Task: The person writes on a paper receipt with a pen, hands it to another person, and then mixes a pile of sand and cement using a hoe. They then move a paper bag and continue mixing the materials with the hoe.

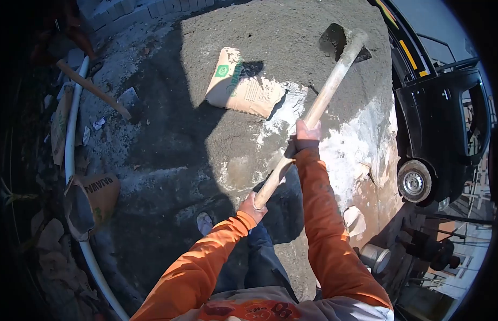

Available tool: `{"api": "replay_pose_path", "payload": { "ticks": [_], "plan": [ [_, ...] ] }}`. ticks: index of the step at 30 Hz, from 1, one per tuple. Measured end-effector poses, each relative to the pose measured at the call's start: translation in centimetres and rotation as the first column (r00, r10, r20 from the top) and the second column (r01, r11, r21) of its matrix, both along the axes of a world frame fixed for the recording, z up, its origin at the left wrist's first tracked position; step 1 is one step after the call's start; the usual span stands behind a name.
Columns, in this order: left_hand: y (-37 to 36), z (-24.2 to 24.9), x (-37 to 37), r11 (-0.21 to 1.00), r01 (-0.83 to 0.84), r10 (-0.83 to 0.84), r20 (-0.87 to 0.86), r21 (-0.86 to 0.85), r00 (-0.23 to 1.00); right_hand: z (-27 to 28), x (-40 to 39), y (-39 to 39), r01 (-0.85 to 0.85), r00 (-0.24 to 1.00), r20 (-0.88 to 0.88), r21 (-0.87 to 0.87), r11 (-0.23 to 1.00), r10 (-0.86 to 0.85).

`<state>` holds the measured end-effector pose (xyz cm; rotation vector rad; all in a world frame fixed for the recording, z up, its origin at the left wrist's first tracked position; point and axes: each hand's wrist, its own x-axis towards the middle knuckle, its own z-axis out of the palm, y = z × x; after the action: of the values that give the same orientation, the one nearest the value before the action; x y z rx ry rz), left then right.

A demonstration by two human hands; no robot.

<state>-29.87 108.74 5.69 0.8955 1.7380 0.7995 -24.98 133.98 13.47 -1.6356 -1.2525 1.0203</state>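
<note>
Both my hands grip the long wooden handle of a hoe (332,83). My left hand (252,208) is closed round its lower end, near my body. Farther up the handle, my right hand (308,135) is wrapped round it. The dark metal blade lies at the far end, against the grey sand (281,32). A torn paper cement bag (243,88) rests on the sand left of the handle. White-grey powder (342,155) is spread beside the bag and right of my right hand.
A second hoe (93,88) and a long pale pipe (72,123) lie at the left, with an opened bag (101,195) by the pipe. A person's legs show at the upper left. At the right are a black vehicle (441,117), a bucket (374,258) and another person.
</note>
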Motion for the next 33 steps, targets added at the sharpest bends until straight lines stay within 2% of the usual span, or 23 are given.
{"api": "replay_pose_path", "payload": {
  "ticks": [1,2,3,4,6,8,10,12,14,16,18,20,22,25,26,27,29,30,31,32,33],
  "plan": [
    [0.4,-3.9,0.7,0.997,-0.041,0.040,-0.011,-0.061,0.999,-9.5,0.0,2.2,-0.068,0.988,0.138,0.007,0.998,0.066],
    [0.1,-6.8,1.8,0.986,-0.087,0.085,-0.014,-0.140,0.996,-14.0,-0.7,2.2,-0.096,0.966,0.226,-0.143,0.985,0.127],
    [0.4,-7.3,2.9,0.961,-0.137,0.139,-0.006,-0.239,0.990,-18.3,-1.6,2.1,-0.125,0.927,0.305,-0.291,0.949,0.216],
    [0.8,-8.2,4.2,0.948,-0.181,0.172,-0.058,-0.263,0.983,-18.7,-2.9,1.8,-0.089,0.906,0.305,-0.537,0.839,0.292],
    [-0.2,-9.6,5.4,0.925,-0.185,0.187,-0.024,-0.333,0.982,-26.1,-0.9,1.2,-0.121,0.865,0.320,-0.616,0.778,0.387],
    [0.1,-9.0,7.4,0.888,-0.228,0.178,-0.159,-0.400,0.971,-20.6,-0.5,-0.4,-0.088,0.988,0.044,-0.624,0.776,0.148],
    [-0.3,-9.5,9.9,0.872,-0.196,0.218,-0.002,-0.449,0.976,-22.0,2.5,-0.8,-0.115,0.990,-0.002,-0.588,0.801,0.141],
    [-1.0,-9.1,12.2,0.864,-0.178,0.181,-0.040,-0.471,0.983,-25.6,5.7,-0.5,-0.202,0.968,0.025,-0.511,0.835,0.249],
    [-2.2,-9.3,14.1,0.851,-0.162,0.148,-0.068,-0.499,0.987,-20.0,6.4,-1.8,-0.236,0.965,-0.026,-0.520,0.821,0.261],
    [-3.4,-10.0,14.6,0.884,-0.192,0.186,-0.056,-0.427,0.981,-17.6,7.2,-2.8,-0.263,0.961,-0.071,-0.540,0.800,0.268],
    [-3.2,-10.0,14.3,0.904,-0.215,0.208,-0.061,-0.370,0.976,-17.2,7.5,-2.6,-0.188,0.977,-0.179,-0.464,0.866,0.116],
    [-1.0,-9.5,12.7,0.958,-0.254,0.247,-0.069,-0.135,0.967,-14.7,6.6,-0.8,-0.247,0.958,-0.243,-0.442,0.863,0.150],
    [0.7,-10.8,11.9,0.959,-0.253,0.236,-0.139,-0.127,0.962,-10.1,4.3,1.3,-0.230,0.932,-0.359,-0.499,0.835,0.041],
    [4.2,-9.5,9.1,0.947,-0.292,0.257,-0.230,-0.131,0.939,-6.9,1.4,3.7,-0.290,0.891,-0.435,-0.317,0.903,0.134],
    [5.0,-8.8,8.5,0.933,-0.332,0.290,-0.256,-0.139,0.922,-8.7,1.1,4.9,-0.302,0.889,-0.434,-0.320,0.898,0.145],
    [5.0,-9.1,8.1,0.926,-0.360,0.308,-0.318,-0.117,0.897,-11.9,1.1,6.5,-0.306,0.823,-0.564,-0.348,0.886,0.063],
    [3.9,-9.9,7.4,0.905,-0.406,0.330,-0.393,-0.129,0.858,-13.0,-1.6,6.2,-0.279,0.860,-0.509,-0.387,0.879,0.049],
    [2.9,-9.8,7.2,0.898,-0.423,0.332,-0.443,-0.122,0.833,-13.1,-3.0,4.9,-0.226,0.944,-0.312,-0.384,0.895,0.105],
    [2.0,-10.0,8.0,0.880,-0.412,0.269,-0.466,-0.238,0.843,-16.1,-3.0,4.1,-0.252,0.960,-0.238,-0.490,0.834,0.150],
    [1.4,-10.3,8.6,0.850,-0.403,0.209,-0.485,-0.340,0.849,-19.0,-2.3,3.8,-0.265,0.956,-0.246,-0.488,0.831,0.160],
    [1.3,-10.3,8.8,0.839,-0.410,0.169,-0.546,-0.357,0.821,-21.9,-1.5,3.9,-0.314,0.930,-0.351,-0.603,0.733,0.109]
  ]
}}
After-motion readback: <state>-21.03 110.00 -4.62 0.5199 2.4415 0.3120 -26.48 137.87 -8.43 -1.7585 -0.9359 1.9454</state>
